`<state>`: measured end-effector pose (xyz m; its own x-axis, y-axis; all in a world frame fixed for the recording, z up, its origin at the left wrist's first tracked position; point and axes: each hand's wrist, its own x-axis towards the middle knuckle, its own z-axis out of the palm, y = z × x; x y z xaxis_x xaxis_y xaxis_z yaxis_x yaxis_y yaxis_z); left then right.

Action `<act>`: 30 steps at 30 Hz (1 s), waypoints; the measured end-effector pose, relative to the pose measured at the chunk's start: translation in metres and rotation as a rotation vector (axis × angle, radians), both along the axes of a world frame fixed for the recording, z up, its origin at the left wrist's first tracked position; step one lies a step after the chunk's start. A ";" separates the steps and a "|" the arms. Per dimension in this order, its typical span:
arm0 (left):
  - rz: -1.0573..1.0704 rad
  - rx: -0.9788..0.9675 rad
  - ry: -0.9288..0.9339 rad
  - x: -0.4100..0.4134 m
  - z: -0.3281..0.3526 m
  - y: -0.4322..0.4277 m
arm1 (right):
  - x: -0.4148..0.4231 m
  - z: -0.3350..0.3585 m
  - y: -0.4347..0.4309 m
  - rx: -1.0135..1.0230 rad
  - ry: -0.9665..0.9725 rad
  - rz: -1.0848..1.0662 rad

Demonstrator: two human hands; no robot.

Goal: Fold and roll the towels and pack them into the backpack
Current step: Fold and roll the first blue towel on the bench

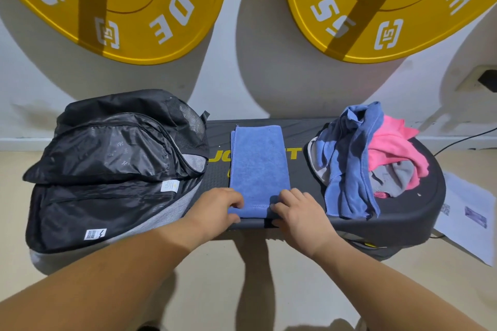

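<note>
A blue towel (259, 166), folded into a long strip, lies flat down the middle of a black step platform (419, 212). My left hand (217, 209) pinches its near left corner and my right hand (298, 212) pinches its near right corner, fingers curled onto the towel's near edge. An open black and grey backpack (107, 169) lies on the left end of the platform, its flap thrown back and black lining showing. On the right end sits a loose pile of towels (363, 158): blue, pink and grey.
Two big yellow weight plates (134, 8) hang on the white wall behind the platform. A sheet of paper (468, 215) lies on the beige floor at the right. A wall socket with a black plug (486, 79) and a cable sit at the far right.
</note>
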<state>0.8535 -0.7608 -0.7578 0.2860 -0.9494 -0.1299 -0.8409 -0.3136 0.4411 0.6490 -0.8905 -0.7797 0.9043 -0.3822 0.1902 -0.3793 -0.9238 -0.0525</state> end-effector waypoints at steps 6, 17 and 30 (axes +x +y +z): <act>0.088 -0.022 0.103 0.000 -0.001 0.001 | 0.010 0.005 -0.007 0.168 -0.030 -0.105; 0.554 -0.009 0.322 0.004 0.001 -0.012 | 0.016 0.018 -0.010 1.005 -0.242 -0.618; -0.157 0.011 -0.252 -0.004 -0.009 0.002 | 0.009 -0.003 -0.002 0.069 -0.133 -0.049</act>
